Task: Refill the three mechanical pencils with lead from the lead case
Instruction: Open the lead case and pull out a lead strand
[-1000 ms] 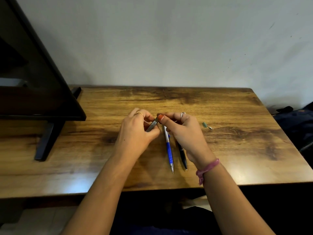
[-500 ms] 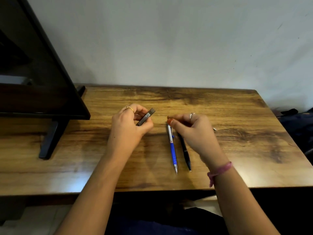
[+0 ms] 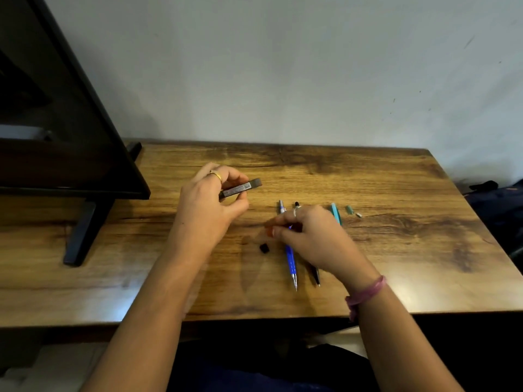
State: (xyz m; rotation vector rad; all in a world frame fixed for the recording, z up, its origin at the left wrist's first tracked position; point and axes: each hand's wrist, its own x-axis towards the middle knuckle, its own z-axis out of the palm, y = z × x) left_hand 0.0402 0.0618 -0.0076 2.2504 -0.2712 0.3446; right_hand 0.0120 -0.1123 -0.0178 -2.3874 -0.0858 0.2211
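Wood-grain desk [image 3: 368,179] runs up to a pale wall, and both hands work above its middle. Left hand [image 3: 209,205] grips the dark lead case [image 3: 240,188] between thumb and curled fingers, holding it clear of the desk with its far end tilted up to the right. Right hand [image 3: 314,239] hovers low over the pencils, its fingers curled inward with the tips drawn together; whether they pinch anything is too blurred to tell. Just below its fingertips a small black cap [image 3: 263,248] lies on the wood. Under that hand lie the blue pencil [image 3: 290,258] and, just beside it, the black pencil [image 3: 315,274], both with tips pointing toward the person. A teal pencil [image 3: 336,213] shows past the knuckles, with a small teal piece [image 3: 349,209] and a tiny white piece [image 3: 358,214] near it. A dark monitor [image 3: 56,123] stands at the left.
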